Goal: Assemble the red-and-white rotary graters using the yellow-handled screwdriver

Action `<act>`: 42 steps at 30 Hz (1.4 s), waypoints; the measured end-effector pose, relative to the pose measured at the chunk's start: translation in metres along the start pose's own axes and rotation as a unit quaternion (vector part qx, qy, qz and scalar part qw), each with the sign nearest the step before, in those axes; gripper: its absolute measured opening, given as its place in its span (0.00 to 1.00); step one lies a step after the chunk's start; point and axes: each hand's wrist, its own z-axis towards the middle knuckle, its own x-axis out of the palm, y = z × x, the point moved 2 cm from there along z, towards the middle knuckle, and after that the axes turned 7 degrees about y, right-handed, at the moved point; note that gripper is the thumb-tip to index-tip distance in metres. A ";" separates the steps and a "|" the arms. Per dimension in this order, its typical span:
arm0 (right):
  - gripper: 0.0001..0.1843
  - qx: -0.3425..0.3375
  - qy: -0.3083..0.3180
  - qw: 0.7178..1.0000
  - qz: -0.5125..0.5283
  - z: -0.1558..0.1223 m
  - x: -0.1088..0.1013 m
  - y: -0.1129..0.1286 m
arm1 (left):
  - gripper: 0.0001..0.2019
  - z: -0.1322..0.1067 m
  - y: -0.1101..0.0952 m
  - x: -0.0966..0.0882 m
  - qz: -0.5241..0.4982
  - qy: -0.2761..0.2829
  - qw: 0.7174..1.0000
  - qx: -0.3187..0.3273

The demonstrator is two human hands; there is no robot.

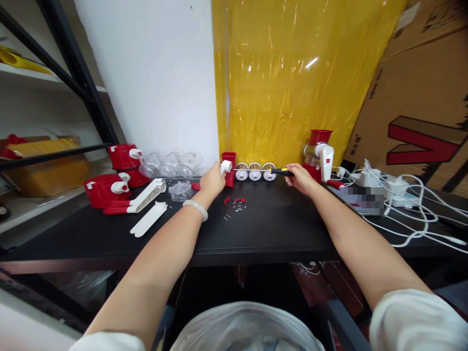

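Note:
My left hand (212, 181) is closed around a white plastic part (225, 167) whose round end sticks out past the fingers. A red grip (196, 186) shows at the left of that hand; whether it joins the white part is hidden. My right hand (302, 180) grips a screwdriver (281, 172) by its black and yellow handle. The shaft lies level and points left, with its tip at or close to the white part. Small red pieces (239, 200) and several screws (239, 208) lie on the black table (278, 229) below.
Red housings (106, 190), an open white handle shell (148, 195) and its cover (149, 220) lie left. Clear cups (168, 168) stand behind. White-rimmed drums (255, 171) line the back; an assembled red and white grater (317, 156), phone (360, 199) and cables (420, 214) are right.

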 end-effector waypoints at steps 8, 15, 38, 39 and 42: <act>0.16 -0.021 0.037 0.999 -0.016 0.005 -0.005 -0.006 | 0.15 0.001 0.000 0.000 0.000 0.004 1.000 -0.004; 0.19 -0.010 0.031 0.999 -0.026 0.003 -0.004 -0.005 | 0.14 -0.002 -0.002 -0.002 0.004 0.005 1.000 -0.001; 0.22 -0.005 -0.005 0.999 0.036 0.000 -0.005 0.002 | 0.16 0.000 -0.001 0.001 0.006 0.007 1.000 0.000; 0.21 -0.007 -0.005 0.999 0.033 0.000 -0.005 0.002 | 0.16 0.000 -0.001 0.001 0.007 0.008 1.000 -0.001; 0.19 -0.011 -0.012 0.999 0.028 0.001 -0.005 0.001 | 0.16 0.000 -0.001 0.001 0.006 0.009 1.000 0.003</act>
